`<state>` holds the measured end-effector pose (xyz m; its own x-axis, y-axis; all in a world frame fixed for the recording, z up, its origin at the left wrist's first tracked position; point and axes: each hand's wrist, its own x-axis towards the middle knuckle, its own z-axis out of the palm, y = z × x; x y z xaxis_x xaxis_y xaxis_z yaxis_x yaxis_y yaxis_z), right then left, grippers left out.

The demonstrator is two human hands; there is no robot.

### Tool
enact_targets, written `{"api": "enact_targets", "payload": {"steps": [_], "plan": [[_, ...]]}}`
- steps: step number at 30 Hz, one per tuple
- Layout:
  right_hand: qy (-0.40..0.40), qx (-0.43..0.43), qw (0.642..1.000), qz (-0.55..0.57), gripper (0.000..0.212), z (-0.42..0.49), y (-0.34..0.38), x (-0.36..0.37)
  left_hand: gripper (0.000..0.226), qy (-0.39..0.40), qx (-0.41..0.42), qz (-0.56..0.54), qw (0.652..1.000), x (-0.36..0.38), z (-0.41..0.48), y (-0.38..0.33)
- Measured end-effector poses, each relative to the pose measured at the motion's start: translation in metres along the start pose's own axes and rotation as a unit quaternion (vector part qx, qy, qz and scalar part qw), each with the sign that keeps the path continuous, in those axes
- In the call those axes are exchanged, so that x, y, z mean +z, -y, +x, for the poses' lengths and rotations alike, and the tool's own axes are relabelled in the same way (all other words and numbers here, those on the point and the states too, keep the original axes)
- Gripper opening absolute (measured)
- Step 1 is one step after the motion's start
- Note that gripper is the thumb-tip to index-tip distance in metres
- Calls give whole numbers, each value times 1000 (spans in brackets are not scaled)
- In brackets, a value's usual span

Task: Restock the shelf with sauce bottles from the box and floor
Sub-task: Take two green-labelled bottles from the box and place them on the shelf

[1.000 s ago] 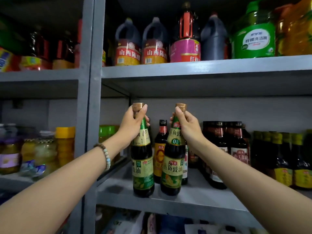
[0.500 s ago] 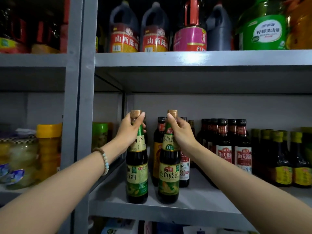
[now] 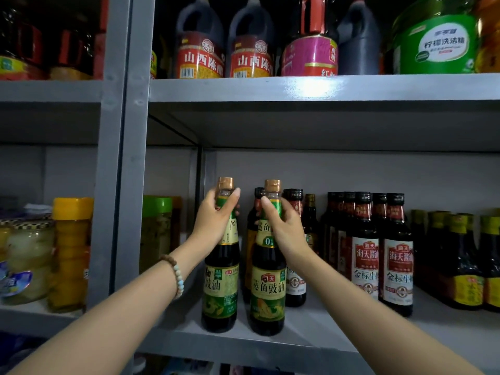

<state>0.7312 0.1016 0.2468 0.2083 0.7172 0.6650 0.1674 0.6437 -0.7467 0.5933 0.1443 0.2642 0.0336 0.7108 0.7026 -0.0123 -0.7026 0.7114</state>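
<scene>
Two dark sauce bottles with green labels and gold caps stand upright side by side near the front of the grey middle shelf (image 3: 319,339). My left hand (image 3: 213,220) grips the neck of the left bottle (image 3: 220,293). My right hand (image 3: 285,226) grips the neck of the right bottle (image 3: 267,296). Both bottle bases rest on the shelf board. The box and the floor are out of view.
Behind and to the right stand rows of red-labelled soy bottles (image 3: 397,266) and yellow-capped bottles (image 3: 468,266). Large jugs (image 3: 200,50) fill the shelf above. Jars (image 3: 70,253) sit in the left bay beyond the grey upright post (image 3: 121,185).
Both hands have pushed the two bottles a little deeper onto the shelf, and both grips have slid from the caps down to the necks. The view has tilted upward slightly.
</scene>
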Motion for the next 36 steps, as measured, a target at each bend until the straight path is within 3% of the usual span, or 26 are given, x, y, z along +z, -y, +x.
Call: {"api": "enact_targets", "payload": {"steps": [8,15,21,28,31,36], "plan": [[-8,8,999,42,28,-39,-46,-3,53,83,-83,12,993,-23,-52,46],[-16,1,1000,8,58,-50,-67,-4,72,185,-153,4,971,-36,-74,62],[-12,-20,998,-52,53,-45,-73,-5,79,168,-130,38,976,-35,-72,66],[-20,-34,993,-113,60,-42,-74,-6,58,144,-116,73,980,-32,-53,84],[-26,-42,989,-140,53,-40,-75,-6,62,129,-112,93,981,-32,-36,97],[-35,-45,988,-146,60,-38,-82,-3,70,66,-129,111,983,-26,-7,126]]}}
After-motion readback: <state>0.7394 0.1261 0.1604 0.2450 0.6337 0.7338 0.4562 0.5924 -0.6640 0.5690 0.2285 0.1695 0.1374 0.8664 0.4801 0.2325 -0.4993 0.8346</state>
